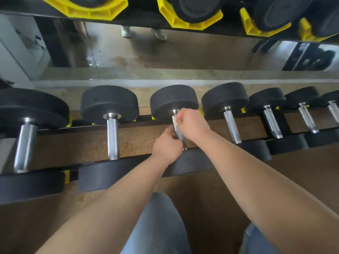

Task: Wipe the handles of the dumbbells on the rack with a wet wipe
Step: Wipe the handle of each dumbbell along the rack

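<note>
Brown speckled floor (pixel 82 143), wall mirror (pixel 165 55)

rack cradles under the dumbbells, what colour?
Yellow cradles, clearest in the head view, upper shelf.

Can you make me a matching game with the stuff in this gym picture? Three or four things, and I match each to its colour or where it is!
Things:
1. left hand
2. right hand
3. rack cradles
4. dumbbell ends

Colour or place:
A. yellow
B. black
C. on the far part of the shiny handle
D. on the near part of the same handle

Pairs: 1-D, 2-C, 3-A, 4-B
</note>
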`<state>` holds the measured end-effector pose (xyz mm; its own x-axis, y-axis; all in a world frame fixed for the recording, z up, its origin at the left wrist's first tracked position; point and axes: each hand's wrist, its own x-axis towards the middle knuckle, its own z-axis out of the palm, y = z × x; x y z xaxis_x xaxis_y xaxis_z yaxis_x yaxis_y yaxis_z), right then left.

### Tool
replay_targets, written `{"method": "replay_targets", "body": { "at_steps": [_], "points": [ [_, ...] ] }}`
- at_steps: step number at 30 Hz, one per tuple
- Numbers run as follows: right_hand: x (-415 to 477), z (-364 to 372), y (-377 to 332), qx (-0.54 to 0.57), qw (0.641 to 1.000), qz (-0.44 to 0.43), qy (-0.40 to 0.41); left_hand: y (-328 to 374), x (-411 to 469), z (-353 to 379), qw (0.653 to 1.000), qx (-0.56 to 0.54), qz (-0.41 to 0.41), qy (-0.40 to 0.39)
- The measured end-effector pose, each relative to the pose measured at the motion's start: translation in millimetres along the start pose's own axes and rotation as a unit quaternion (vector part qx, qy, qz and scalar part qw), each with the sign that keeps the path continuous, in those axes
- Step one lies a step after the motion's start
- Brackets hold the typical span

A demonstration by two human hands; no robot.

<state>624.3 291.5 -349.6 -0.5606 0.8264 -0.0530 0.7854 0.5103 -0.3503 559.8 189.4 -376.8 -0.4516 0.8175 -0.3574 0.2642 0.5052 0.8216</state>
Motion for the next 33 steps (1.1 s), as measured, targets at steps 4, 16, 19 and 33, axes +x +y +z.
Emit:
{"method": "replay_targets", "body": {
  "at_steps": [4,16,19,33],
  "points": [
    [-27,-19,8,-0.051,0.983,-0.044,-0.169,-1,2,0,1.0,-0.018,0.001,-0.01],
    [7,-7,26,0.039,0.998,0.008,-0.049,-7,19,-1,0.986,-0.149,-0.068,-0.035],
    [5,-16,25,0.079,0.993,0.031,-0.08,0,25,0,0.982,-0.162,-0.093,-0.038],
    [20,1,36,0.281,0.945,0.162,-0.036,7,67,-24,0.975,-0.136,-0.093,-0.147]
  ]
}}
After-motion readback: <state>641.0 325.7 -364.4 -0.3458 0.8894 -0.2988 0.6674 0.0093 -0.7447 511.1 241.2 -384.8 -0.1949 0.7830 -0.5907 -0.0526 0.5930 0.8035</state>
